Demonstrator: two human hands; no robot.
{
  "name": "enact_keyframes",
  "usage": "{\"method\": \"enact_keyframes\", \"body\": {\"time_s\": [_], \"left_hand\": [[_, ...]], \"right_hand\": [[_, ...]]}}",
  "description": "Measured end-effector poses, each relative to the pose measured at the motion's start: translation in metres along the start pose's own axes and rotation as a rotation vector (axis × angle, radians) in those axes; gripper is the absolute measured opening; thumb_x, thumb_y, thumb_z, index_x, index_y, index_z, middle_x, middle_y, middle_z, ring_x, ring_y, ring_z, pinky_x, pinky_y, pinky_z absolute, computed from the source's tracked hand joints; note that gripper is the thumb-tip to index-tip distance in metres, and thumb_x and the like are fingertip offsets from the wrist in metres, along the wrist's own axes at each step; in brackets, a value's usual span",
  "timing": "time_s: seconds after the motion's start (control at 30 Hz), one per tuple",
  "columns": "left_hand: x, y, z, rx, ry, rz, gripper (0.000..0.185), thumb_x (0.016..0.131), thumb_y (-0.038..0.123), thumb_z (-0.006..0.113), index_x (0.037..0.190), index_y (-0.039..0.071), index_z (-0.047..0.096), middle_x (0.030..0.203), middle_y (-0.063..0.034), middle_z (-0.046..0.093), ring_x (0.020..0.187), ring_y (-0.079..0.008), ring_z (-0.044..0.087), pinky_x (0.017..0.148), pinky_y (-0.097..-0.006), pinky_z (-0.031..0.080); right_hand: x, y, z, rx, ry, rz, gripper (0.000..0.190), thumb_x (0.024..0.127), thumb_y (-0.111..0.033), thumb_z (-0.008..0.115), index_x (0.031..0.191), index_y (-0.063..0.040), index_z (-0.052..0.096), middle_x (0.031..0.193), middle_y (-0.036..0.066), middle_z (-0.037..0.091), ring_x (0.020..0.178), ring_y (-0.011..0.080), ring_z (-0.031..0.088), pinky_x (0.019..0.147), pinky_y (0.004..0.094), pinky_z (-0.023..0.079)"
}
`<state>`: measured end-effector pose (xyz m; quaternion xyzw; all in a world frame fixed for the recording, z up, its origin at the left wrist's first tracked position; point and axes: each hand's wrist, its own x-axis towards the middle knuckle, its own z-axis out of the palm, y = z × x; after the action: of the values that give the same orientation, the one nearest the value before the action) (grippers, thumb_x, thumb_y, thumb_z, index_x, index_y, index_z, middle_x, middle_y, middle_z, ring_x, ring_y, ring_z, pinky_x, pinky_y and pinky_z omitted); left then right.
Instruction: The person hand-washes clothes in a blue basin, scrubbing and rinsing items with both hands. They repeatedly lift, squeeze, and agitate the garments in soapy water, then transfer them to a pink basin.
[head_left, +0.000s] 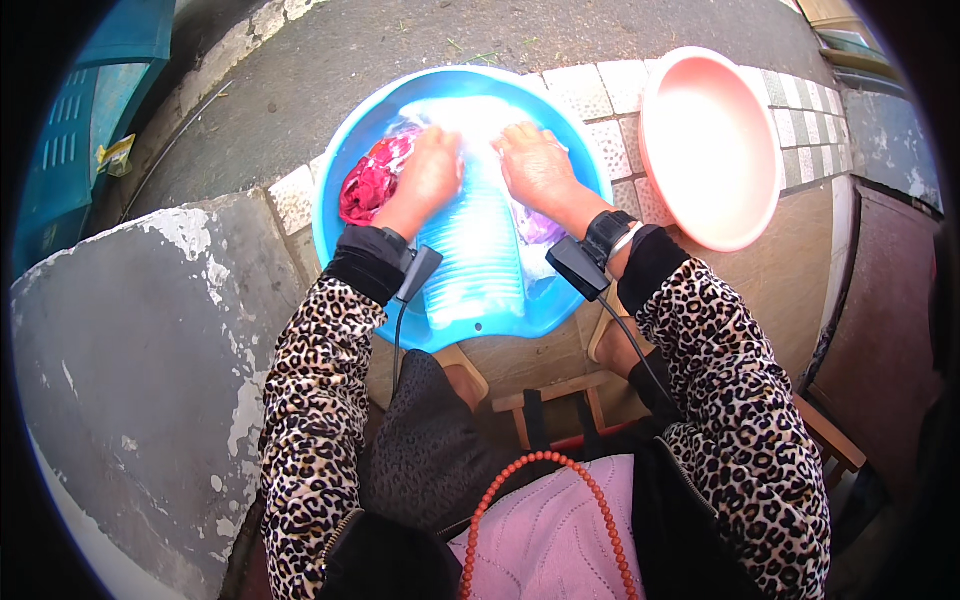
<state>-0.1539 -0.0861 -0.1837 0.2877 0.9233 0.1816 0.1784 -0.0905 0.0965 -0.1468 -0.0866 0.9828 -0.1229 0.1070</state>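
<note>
A round blue plastic basin (600, 176) with a built-in ribbed washboard (474, 277) stands on the ground before me. Both hands are over the basin. My left hand (433, 169), slightly blurred with its fingers curled down, is beside a wet red cloth (367, 187). Across the washboard's upper end, my right hand (534, 161) is bent over bright white foam or cloth (474, 112); glare hides which. Below that hand lies a purple cloth (536, 225) in suds. What the fingertips of either hand hold is hidden.
A pink plastic basin (711, 150) stands to the right on the paving. Low grey walls with peeling paint (150, 337) flank me at left. Cables hang from the devices strapped at both wrists. My feet are close to the blue basin's near rim.
</note>
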Motion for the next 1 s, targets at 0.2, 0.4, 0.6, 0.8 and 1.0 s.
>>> {"method": "enact_keyframes", "body": {"time_s": [0.2,0.4,0.6,0.8,1.0], "left_hand": [[0.01,-0.023,0.024,-0.033,-0.028,0.02,0.031,0.082,0.013,0.058,0.112,0.005,0.062,0.118,-0.0174,0.056,0.102,-0.0346,0.059,0.086,-0.0469,0.048],[0.005,-0.024,-0.013,-0.773,-0.21,-0.116,0.02,0.085,0.013,0.06,0.102,0.002,0.058,0.093,-0.008,0.06,0.088,-0.0166,0.059,0.078,-0.0301,0.045],[-0.032,-0.008,-0.02,-0.806,-0.167,-0.326,0.019,0.083,0.019,0.066,0.088,0.005,0.054,0.086,-0.0109,0.061,0.082,-0.0219,0.06,0.078,-0.0323,0.046],[-0.065,0.016,-0.005,-0.363,0.203,-0.174,0.02,0.077,0.006,0.058,0.096,-0.001,0.053,0.101,-0.0247,0.052,0.099,-0.0408,0.05,0.084,-0.048,0.042],[-0.145,0.043,0.009,-0.383,0.138,0.115,0.035,0.081,0.008,0.058,0.114,-0.001,0.051,0.099,-0.0225,0.052,0.097,-0.0387,0.051,0.087,-0.0458,0.041]], "right_hand": [[0.003,-0.002,0.018,0.036,0.059,-0.006,0.028,0.086,-0.013,0.05,0.11,-0.005,0.063,0.113,0.015,0.06,0.111,0.0309,0.054,0.092,0.045,0.044],[0.015,0.008,0.006,0.238,-0.107,0.204,0.025,0.086,-0.015,0.048,0.103,-0.005,0.065,0.104,0.018,0.062,0.098,0.0326,0.06,0.086,0.0429,0.047],[0.02,-0.011,0.034,0.785,0.268,0.012,0.031,0.086,-0.011,0.05,0.113,-0.002,0.062,0.116,0.021,0.06,0.116,0.0352,0.054,0.102,0.0413,0.04],[-0.021,-0.04,0.053,0.536,-0.038,-0.209,0.05,0.091,-0.018,0.051,0.136,0.001,0.043,0.139,0.025,0.043,0.131,0.0402,0.038,0.11,0.0452,0.029],[-0.116,-0.076,0.022,0.621,-0.064,-0.193,0.056,0.092,-0.019,0.05,0.139,0.006,0.034,0.142,0.028,0.036,0.135,0.0403,0.032,0.112,0.0471,0.026]]}}
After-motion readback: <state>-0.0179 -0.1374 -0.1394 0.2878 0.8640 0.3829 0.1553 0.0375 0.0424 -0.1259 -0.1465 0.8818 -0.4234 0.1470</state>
